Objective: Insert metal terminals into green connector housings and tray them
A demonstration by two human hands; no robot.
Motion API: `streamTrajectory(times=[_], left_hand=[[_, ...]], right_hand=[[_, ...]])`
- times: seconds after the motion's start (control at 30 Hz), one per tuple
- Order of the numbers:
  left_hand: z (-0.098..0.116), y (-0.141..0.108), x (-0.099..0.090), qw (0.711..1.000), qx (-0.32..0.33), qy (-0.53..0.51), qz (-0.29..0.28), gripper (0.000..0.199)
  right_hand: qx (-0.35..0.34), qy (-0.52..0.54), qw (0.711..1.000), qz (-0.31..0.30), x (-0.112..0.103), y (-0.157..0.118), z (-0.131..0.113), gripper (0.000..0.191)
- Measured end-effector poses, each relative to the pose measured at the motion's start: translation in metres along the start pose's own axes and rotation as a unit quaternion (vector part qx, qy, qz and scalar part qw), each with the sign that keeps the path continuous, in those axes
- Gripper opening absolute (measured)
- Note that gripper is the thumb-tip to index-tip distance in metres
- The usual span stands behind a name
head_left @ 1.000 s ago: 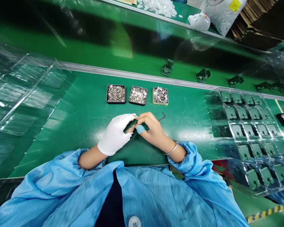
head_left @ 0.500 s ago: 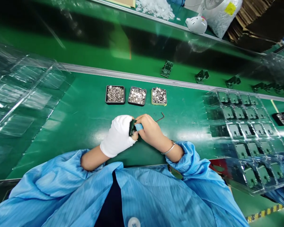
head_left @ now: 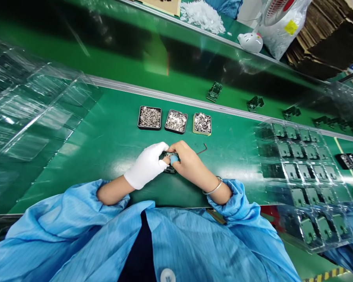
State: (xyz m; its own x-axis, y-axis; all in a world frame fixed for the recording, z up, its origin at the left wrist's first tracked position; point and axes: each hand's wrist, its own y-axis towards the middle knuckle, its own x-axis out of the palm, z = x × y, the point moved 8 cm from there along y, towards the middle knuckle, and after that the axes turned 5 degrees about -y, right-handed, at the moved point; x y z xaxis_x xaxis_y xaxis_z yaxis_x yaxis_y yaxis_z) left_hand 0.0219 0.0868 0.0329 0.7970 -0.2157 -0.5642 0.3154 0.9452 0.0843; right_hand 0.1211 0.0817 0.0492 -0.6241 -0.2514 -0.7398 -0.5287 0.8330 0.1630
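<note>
Both of my hands meet over a small green circuit board (head_left: 170,169) at the front middle of the bench. My left hand (head_left: 147,164), in a white glove with bare fingertips, grips the board from the left. My right hand (head_left: 190,162), bare with blue tape on one finger, closes on the board's right side; the fingers hide much of it. Whether a small part is pinched there I cannot make out. Just beyond my right hand lies a bent hex key (head_left: 204,149). Three small trays of shiny metal parts, the left (head_left: 150,117), the middle (head_left: 176,121) and the right (head_left: 202,123), stand in a row behind.
A clear compartment tray (head_left: 304,170) with several green boards stands at right. Clear plastic trays (head_left: 32,113) are at left. Circuit boards (head_left: 214,91) lie along the green strip beyond the metal rail (head_left: 164,96). A white fan (head_left: 251,42) stands at the back.
The board has gone from upright between my hands to lower and flatter, near the bench. My left fingers have shifted round it. The whole view has moved slightly.
</note>
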Motion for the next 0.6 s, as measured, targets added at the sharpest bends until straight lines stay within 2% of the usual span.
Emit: streamTrajectory(times=[0.2, 0.33, 0.43, 0.5, 0.6], left_hand=[[-0.003, -0.002, -0.003, 1.0, 0.0, 0.011, 0.028, 0.011], [-0.013, -0.002, -0.005, 0.995, -0.031, -0.089, 0.017, 0.024], [-0.026, 0.001, -0.011, 0.981, -0.047, -0.184, 0.031, 0.029], [-0.034, 0.003, -0.016, 0.98, -0.055, -0.186, 0.05, 0.028], [-0.041, 0.005, -0.021, 0.983, -0.064, -0.157, 0.065, 0.025]], right_hand=[[0.008, -0.015, 1.0, -0.01, -0.002, 0.001, -0.002, 0.031], [0.002, -0.024, 0.998, -0.061, -0.021, 0.031, 0.017, 0.023], [0.035, -0.171, 0.983, -0.052, -0.037, 0.069, 0.046, 0.027], [0.036, -0.268, 0.959, -0.083, -0.032, 0.09, 0.059, 0.03], [0.025, -0.344, 0.93, -0.123, -0.018, 0.104, 0.065, 0.031]])
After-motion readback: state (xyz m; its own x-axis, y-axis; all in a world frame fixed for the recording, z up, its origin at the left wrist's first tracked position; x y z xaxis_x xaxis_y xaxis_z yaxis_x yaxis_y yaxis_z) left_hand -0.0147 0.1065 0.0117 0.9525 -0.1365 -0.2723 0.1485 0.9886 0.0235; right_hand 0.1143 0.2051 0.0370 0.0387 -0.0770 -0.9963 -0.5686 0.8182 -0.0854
